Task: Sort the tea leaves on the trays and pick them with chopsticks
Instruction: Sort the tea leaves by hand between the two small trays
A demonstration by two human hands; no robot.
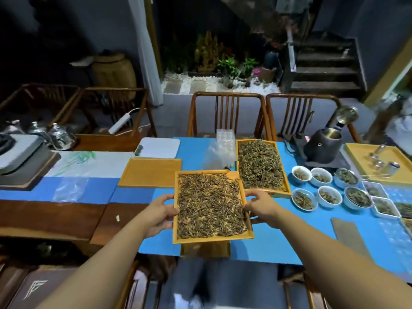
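Tea leaves (209, 206) — dark brown, wiry, dried — cover the floor of a shallow yellow wooden tray (213, 237) held up over the near edge of the table. Starting at the far left: silver teapots (60, 135) beside a white and grey block on a dark board. Next comes a blue cloth (312, 233) spread over the brown wooden table (51, 219), with a crumpled clear plastic bag (69, 188) lying on it. Further along sits a white rectangular plate (159, 147) at the far edge, and just in front of it an empty yellow wooden tray (149, 172).

Now the hands. The left hand (159, 216) grips the held tray's left rim, thumb on top and fingers curled underneath. The right hand (259, 204) does the same on the right rim — thumb over the edge, fingers wrapped below.

Behind and to the right lies a second yellow tray of greenish-brown tea leaves (260, 165), with clear plastic packaging (220, 152) on its left side. Moving right: a cluster of small white bowls of tea leaves (323, 188), a black kettle with open lid (323, 144) behind them, and another yellow tray with small metal pieces (376, 163) at the far right corner.
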